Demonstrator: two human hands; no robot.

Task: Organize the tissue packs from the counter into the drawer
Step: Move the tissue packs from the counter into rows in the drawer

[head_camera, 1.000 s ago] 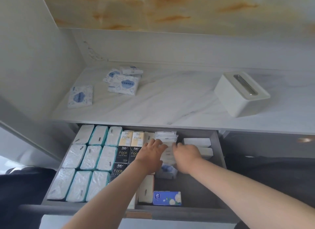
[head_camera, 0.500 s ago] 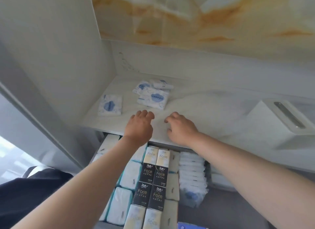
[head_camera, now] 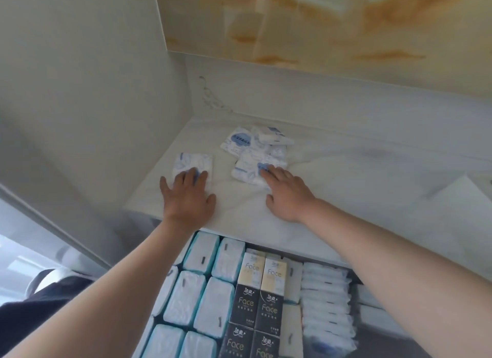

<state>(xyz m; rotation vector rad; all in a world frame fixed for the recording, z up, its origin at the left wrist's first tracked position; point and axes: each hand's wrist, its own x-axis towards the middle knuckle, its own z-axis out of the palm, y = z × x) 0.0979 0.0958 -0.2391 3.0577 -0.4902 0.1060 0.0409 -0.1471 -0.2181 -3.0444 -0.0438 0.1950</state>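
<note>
Loose tissue packs on the counter (head_camera: 346,187), with the drawer (head_camera: 368,341) pulled out below its front edge. A single pack (head_camera: 193,161) is shown lying flat near the left wall. Just to its right, a small pile of packs (head_camera: 257,147) is seen overlapping untidily. The left hand (head_camera: 187,197) is laid on the near edge of the single pack, fingers spread and nearly straight; nothing is gripped. The right hand (head_camera: 287,195) is extended to the pile, its fingertips (head_camera: 266,172) resting on the nearest pack, and no pack is enclosed by it either.

The step in hand is judged to be the pick-up of the remaining counter packs, one per hand. For the next move, a closing of fingers and thumb round each pack is called for. A lift clear of the counter edge and a descent into the drawer would then be required.

The drawer is largely filled: teal-edged packs (head_camera: 197,299) at left, boxes marked "Face" (head_camera: 262,299) in the middle, a row of thin white packs (head_camera: 326,299) at right. Free space is hidden beneath the right forearm. The number of packs in the pile cannot be counted. A white box (head_camera: 452,197) at the right margin is cut off and blurred.
</note>
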